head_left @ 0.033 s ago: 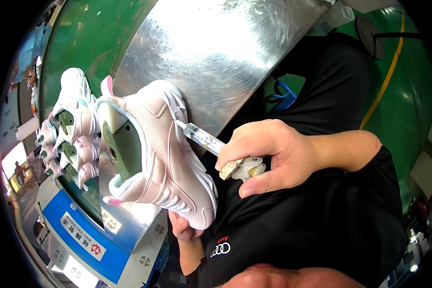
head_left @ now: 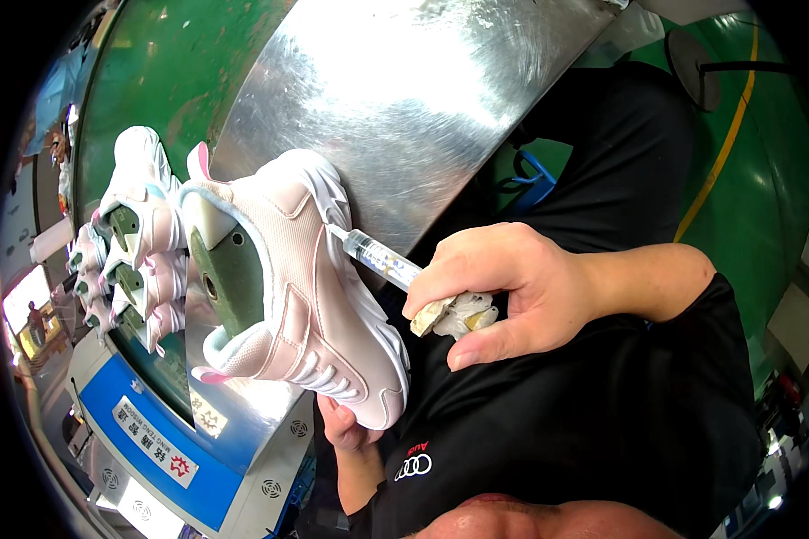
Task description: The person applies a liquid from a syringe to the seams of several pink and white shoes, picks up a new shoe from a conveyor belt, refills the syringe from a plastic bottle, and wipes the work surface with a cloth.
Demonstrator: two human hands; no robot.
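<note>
A pale pink sneaker [head_left: 328, 305] with a white sole and a green shoe last [head_left: 229, 278] inside it is held tilted on its side over the metal table. At its toe end, my left hand [head_left: 344, 424] grips the sneaker from below, most fingers hidden behind it. My right hand [head_left: 517, 283] is closed around a clear syringe [head_left: 379, 257]. The syringe's tip meets the seam between upper and sole on the sneaker's side. A crumpled, off-white lump [head_left: 463, 314], perhaps a sponge or cloth, is also in my right palm.
More pink and white sneakers [head_left: 157, 229] stand in rows at the left. The shiny metal table [head_left: 377, 108] reaches away in front of me. A machine with a blue panel [head_left: 207, 490] is at the lower left. My dark-clothed leg [head_left: 620, 153] lies right of the table.
</note>
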